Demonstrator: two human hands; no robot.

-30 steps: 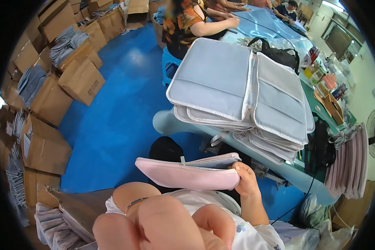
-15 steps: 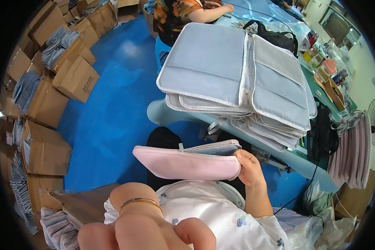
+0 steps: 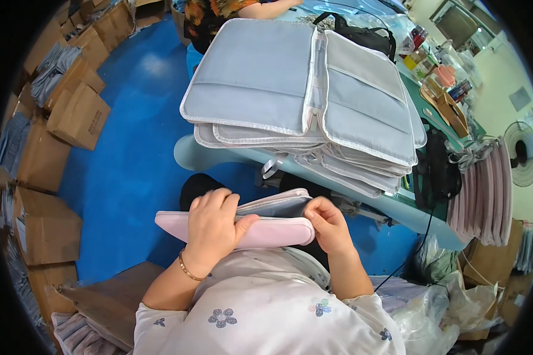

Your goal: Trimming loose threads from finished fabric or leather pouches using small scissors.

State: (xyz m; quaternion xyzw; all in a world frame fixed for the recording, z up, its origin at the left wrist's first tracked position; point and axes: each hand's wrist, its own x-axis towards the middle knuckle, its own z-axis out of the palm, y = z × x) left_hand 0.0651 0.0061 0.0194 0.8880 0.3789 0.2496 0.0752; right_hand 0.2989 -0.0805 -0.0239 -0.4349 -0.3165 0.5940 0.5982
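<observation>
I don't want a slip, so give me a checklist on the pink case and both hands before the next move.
1. Left hand on pink case: ok, draped over it.
2. Right hand at its right end: ok, fingers by the opening.
3. Case open: ok, grey lining shows.
4. Case empty: cannot tell, its depth is hidden.
5. Grey stack apart from both hands: ok.

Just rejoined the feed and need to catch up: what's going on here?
A person has a pink zippered pouch in front of them, its top gaping toward the right end. The right hand grips that end beside the opening, while the left hand lies over the left part. Beyond, a stack of grey-blue cases sits on the table, the top one spread open.
</observation>
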